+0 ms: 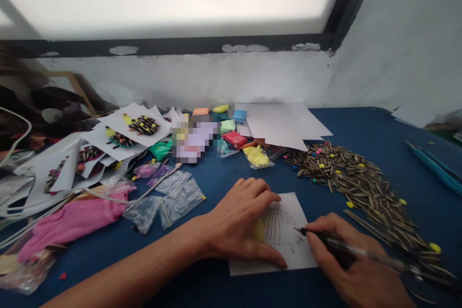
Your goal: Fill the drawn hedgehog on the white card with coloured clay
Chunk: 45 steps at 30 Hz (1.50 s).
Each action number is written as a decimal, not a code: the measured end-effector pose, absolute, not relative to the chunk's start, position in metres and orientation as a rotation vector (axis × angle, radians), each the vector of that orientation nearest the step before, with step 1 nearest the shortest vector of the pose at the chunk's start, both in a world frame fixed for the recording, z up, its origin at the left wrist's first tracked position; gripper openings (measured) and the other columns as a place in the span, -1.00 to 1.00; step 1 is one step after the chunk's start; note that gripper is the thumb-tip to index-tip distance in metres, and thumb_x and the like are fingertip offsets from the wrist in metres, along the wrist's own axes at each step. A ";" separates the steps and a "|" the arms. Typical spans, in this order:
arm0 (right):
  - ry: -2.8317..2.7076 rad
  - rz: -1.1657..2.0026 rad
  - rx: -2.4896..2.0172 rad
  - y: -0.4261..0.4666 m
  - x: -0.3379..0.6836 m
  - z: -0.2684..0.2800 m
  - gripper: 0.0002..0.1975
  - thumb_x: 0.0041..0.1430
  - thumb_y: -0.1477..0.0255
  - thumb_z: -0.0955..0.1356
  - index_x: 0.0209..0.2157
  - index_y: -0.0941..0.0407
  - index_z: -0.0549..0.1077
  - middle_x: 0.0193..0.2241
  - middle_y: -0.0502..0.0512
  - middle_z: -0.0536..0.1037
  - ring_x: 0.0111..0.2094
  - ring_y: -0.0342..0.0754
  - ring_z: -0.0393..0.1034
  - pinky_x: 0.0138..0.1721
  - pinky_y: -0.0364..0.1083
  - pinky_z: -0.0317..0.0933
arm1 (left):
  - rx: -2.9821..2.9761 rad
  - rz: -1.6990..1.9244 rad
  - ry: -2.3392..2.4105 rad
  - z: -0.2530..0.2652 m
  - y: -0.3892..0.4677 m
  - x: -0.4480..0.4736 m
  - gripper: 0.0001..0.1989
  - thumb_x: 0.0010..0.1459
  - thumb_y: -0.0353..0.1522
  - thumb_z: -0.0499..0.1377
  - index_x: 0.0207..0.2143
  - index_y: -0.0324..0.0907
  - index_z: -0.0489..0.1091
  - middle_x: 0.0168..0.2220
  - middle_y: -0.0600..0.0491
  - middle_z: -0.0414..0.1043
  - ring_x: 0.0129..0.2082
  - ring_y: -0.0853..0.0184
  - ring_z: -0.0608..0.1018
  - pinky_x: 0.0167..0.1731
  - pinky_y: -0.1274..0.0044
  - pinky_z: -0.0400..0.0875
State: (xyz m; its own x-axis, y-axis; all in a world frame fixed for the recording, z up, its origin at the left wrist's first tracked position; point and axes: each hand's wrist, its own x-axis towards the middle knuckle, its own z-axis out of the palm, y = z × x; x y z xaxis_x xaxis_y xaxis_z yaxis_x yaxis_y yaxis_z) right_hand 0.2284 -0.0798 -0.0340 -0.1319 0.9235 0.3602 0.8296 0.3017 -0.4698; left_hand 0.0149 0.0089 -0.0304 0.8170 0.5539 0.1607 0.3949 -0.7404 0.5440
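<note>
A small sheet of white paper lies on the blue table in front of me. It bears a drawing of a round, hedgehog-like body with rows of short pen marks, and a yellow patch at its left. My left hand rests on the paper's left side, fingers spread, thumb along the lower edge, covering part of the drawing. Between the fingers of my right hand is a pen, dark near its tip and clear along the barrel. Its tip is at the drawing's right edge; whether it touches cannot be made out.
Striped sunflower seeds spread along the right, with a blue tool beyond. Blank white sheets lie at the back. Clay packets, plastic bags, pink clay, a white cable and seed-covered pictures crowd the left and middle.
</note>
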 end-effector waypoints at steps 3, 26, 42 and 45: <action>-2.030 0.229 -1.519 -0.080 0.227 -0.035 -0.93 0.21 0.39 0.29 -0.37 0.01 0.38 -0.57 -0.13 0.53 -0.58 -0.17 0.49 -0.58 -0.25 0.31 | 2.507 0.441 0.704 -0.031 0.009 0.015 -0.23 -0.12 0.07 0.32 0.03 -0.20 0.29 -0.10 -0.07 0.32 -0.15 0.16 0.37 -0.11 0.31 0.20; -1.997 0.420 -1.551 -0.078 0.215 -0.030 -0.89 0.24 0.37 0.28 -0.34 0.02 0.43 -0.54 -0.11 0.53 -0.55 -0.17 0.47 -0.55 -0.24 0.31 | 2.512 0.441 0.705 -0.031 0.008 0.014 -0.23 -0.12 0.08 0.32 0.03 -0.19 0.28 -0.09 -0.07 0.32 -0.14 0.15 0.38 -0.08 0.28 0.20; -2.025 0.401 -1.579 -0.078 0.215 -0.031 -0.87 0.22 0.35 0.28 -0.38 0.01 0.43 -0.58 -0.12 0.52 -0.59 -0.17 0.45 -0.59 -0.22 0.30 | 2.511 0.421 0.714 -0.030 0.009 0.014 -0.22 -0.13 0.07 0.32 0.03 -0.20 0.28 -0.09 -0.08 0.32 -0.14 0.14 0.37 -0.07 0.26 0.22; -2.018 0.409 -1.569 -0.078 0.214 -0.030 -0.88 0.21 0.36 0.29 -0.40 0.01 0.42 -0.60 -0.14 0.50 -0.62 -0.18 0.43 -0.60 -0.23 0.28 | 2.513 0.425 0.707 -0.031 0.009 0.014 -0.23 -0.12 0.07 0.32 0.03 -0.19 0.28 -0.09 -0.08 0.32 -0.13 0.14 0.37 -0.08 0.27 0.22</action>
